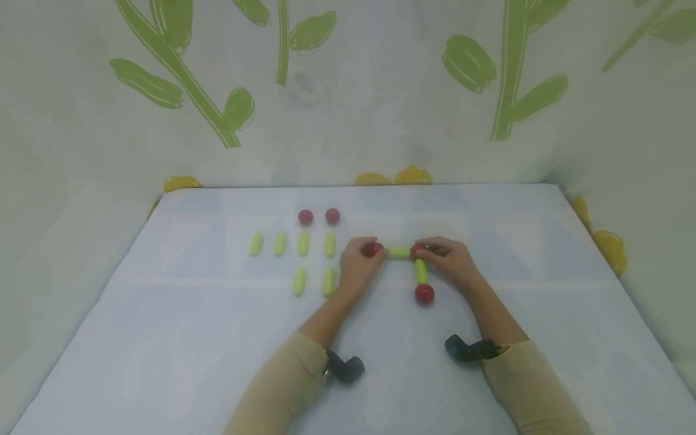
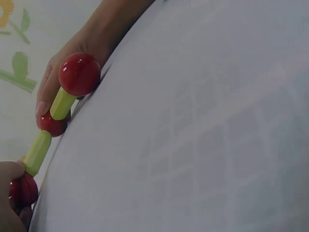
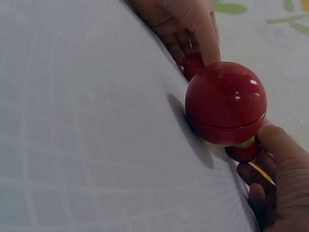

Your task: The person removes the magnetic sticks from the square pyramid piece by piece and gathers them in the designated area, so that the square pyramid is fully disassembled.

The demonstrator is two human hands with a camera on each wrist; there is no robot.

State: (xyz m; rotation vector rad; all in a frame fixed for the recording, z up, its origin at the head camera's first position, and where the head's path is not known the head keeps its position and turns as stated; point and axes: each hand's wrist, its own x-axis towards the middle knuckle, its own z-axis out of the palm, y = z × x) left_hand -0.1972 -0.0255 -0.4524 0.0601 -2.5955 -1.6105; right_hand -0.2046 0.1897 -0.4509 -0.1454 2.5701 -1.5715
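Both hands hold an L-shaped piece of glossy red balls and yellow-green rods on the table. My left hand [image 1: 359, 266] grips the left end ball [image 2: 26, 189] between thumb and fingers. From it a rod [image 1: 399, 252] runs right to the corner ball [image 1: 417, 251], which my right hand [image 1: 452, 261] pinches. A second rod [image 1: 421, 272] leads from that corner toward the person and ends in a third red ball [image 1: 424, 294], untouched by either hand. In the right wrist view this near ball [image 3: 227, 104] looms large and hides much of the rods.
Left of the hands, several loose yellow-green rods [image 1: 302, 244] lie in two rows. One rod [image 1: 328, 283] is close beside the left wrist. Two loose red balls [image 1: 306, 217] sit behind them. The white table [image 1: 163, 344] meets a leaf-patterned wall [image 1: 370, 121] at the back.
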